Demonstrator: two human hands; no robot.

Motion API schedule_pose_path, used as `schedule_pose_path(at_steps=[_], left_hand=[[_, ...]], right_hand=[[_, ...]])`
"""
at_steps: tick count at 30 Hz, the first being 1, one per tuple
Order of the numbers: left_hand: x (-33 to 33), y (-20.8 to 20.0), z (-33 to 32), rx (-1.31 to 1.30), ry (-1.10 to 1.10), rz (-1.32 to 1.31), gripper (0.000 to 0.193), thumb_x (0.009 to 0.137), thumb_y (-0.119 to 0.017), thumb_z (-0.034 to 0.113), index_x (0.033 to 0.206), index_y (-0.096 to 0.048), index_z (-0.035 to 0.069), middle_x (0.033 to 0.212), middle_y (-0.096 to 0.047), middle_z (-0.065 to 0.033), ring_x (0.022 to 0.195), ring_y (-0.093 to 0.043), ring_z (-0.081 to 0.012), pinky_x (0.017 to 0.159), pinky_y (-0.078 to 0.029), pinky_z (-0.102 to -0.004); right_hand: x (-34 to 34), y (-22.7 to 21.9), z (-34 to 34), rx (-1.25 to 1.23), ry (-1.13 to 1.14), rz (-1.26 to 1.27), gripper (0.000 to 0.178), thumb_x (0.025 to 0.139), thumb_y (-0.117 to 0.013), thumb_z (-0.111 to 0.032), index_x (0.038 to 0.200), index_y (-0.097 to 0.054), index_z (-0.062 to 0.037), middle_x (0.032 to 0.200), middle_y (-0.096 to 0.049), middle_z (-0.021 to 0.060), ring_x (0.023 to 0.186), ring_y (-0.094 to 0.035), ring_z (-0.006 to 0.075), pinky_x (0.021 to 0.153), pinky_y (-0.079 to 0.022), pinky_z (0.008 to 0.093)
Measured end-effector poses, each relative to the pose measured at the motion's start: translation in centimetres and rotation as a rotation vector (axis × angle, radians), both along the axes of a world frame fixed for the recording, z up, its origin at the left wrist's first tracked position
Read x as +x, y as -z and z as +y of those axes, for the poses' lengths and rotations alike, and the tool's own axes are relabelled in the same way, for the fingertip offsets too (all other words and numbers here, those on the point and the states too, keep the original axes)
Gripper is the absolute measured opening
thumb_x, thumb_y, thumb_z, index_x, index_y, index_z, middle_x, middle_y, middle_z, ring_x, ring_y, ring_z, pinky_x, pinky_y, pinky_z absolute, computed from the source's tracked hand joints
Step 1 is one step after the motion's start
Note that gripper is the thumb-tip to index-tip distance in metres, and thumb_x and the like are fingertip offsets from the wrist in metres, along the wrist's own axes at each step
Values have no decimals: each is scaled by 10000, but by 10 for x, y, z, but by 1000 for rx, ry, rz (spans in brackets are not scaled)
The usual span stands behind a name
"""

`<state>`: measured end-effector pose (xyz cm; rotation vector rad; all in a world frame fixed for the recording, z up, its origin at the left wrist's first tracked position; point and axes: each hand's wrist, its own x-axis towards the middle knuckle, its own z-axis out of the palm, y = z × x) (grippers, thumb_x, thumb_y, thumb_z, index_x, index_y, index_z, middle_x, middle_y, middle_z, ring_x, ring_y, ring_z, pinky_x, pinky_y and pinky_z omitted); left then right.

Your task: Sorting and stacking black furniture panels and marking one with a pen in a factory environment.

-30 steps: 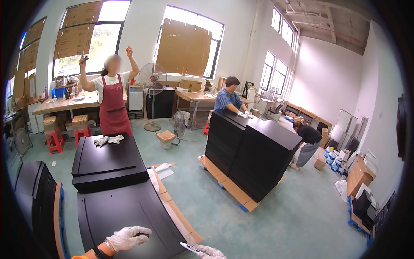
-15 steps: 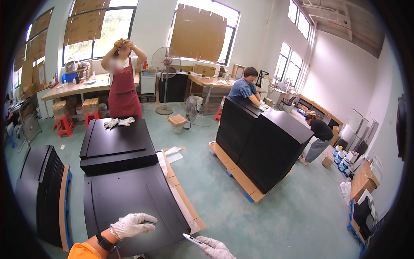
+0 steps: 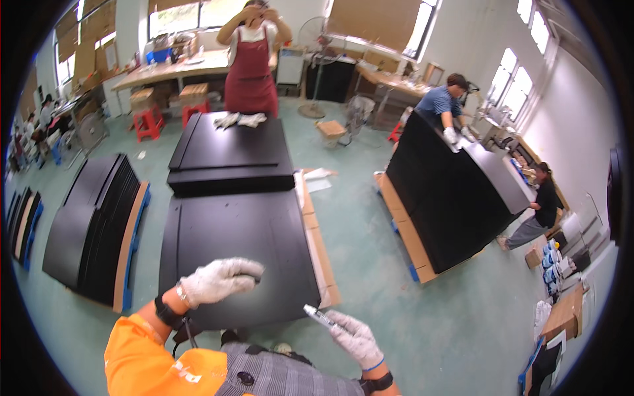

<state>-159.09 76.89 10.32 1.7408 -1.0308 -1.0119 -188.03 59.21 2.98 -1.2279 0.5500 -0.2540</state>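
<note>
My left hand [image 3: 223, 282], in a white knit glove, hovers over the near end of a matte black panel [image 3: 231, 231]. Its fingers are pressed together around a small dark piece [image 3: 257, 280], which could be a cap. My right hand [image 3: 356, 338], gloved too, is closed on a white marker pen [image 3: 318, 315] beside the panel's near right corner. The pen's tip points up and left. Behind the near panel stands a higher stack of black panels [image 3: 231, 146], with a pair of white gloves [image 3: 240, 120] lying on top.
A curved black panel stack [image 3: 92, 218] stands on a pallet at left. Another tall stack [image 3: 439, 198] sits on a cardboard-covered pallet at right, where a person in blue [image 3: 439, 102] leans over it. A person in a red apron [image 3: 252, 72] stands beyond my stack.
My view has tipped down and swung left, bringing my orange sleeve and checked apron into sight. The co-worker in black at far right is less bent over. Both my hands keep their hold.
</note>
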Motion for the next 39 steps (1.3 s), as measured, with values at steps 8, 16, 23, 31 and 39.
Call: schedule_pose_path(at_steps=[8, 16, 23, 31, 39], left_hand=[[-6, 6, -10, -88, -25, 341, 304, 929, -573, 168, 1185, -552, 7, 937, -647, -71, 801, -599, -111, 731, -508, -250], [-15, 12, -9, -108, 16, 384, 281, 934, -562, 156, 1167, -564, -3, 907, -641, -65, 795, -607, -116, 727, -515, -261], [-17, 12, -16, -84, 93, 352, 326, 955, -553, 201, 1208, -528, -3, 899, -621, -51, 785, -560, -101, 724, -489, -241], [-27, 9, -27, -49, 171, 285, 340, 929, -592, 160, 1226, -548, 3, 920, -649, -43, 822, -594, -94, 769, -505, -239], [-37, 6, -29, 90, 190, 91, 336, 944, -558, 201, 1222, -571, 13, 895, -672, -47, 809, -623, -99, 771, -521, -243]], right_hand=[[34, -27, 0, -291, -49, 24, 404, 840, -680, -96, 1208, -583, 40, 1062, -654, 58, 897, -580, 89, 829, -472, 242], [42, -45, 6, -401, -73, 25, 401, 832, -680, -103, 1195, -591, 43, 1060, -670, 88, 907, -599, 100, 832, -480, 251], [45, -50, 7, -508, -100, 22, 396, 831, -684, -122, 1184, -600, 36, 1080, -675, 116, 923, -626, 134, 842, -485, 266], [43, -43, 3, -655, -123, 4, 400, 830, -702, -160, 1193, -615, -18, 1061, -679, 111, 910, -627, 123, 832, -484, 258], [37, -32, 9, -196, -152, 48, 379, 901, -640, -132, 1246, -561, 7, 1069, -640, 11, 949, -567, 54, 841, -458, 201]])
